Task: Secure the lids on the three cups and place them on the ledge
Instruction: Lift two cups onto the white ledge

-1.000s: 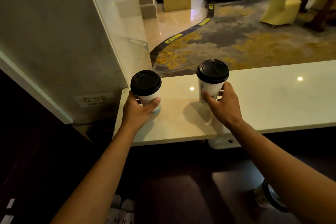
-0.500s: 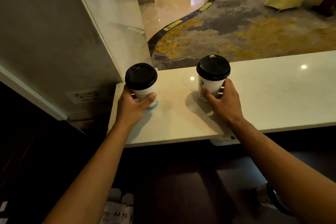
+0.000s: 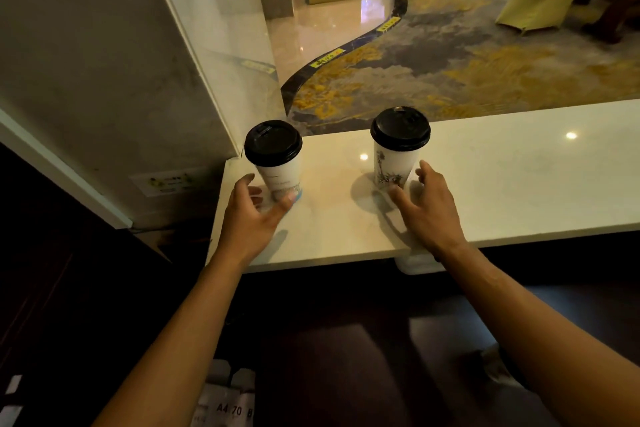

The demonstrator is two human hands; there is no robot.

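Both hands have just let go: half a second ago each was wrapped around a cup, and now the fingers are spread and drawn back toward the near edge of the ledge (image 3: 485,184). That suggests two of the three cups are placed, with black lids that look seated.

The left cup (image 3: 277,166) stands upright at the ledge's left end, close to the wall corner. The left hand (image 3: 249,215) is released, its thumb tip just beside the cup's base; whether it touches I cannot tell.

The right cup (image 3: 394,163) stands upright further along the ledge, well apart from the first. The right hand (image 3: 426,208) is open, fingers close around the base.

The third cup is not on the ledge.
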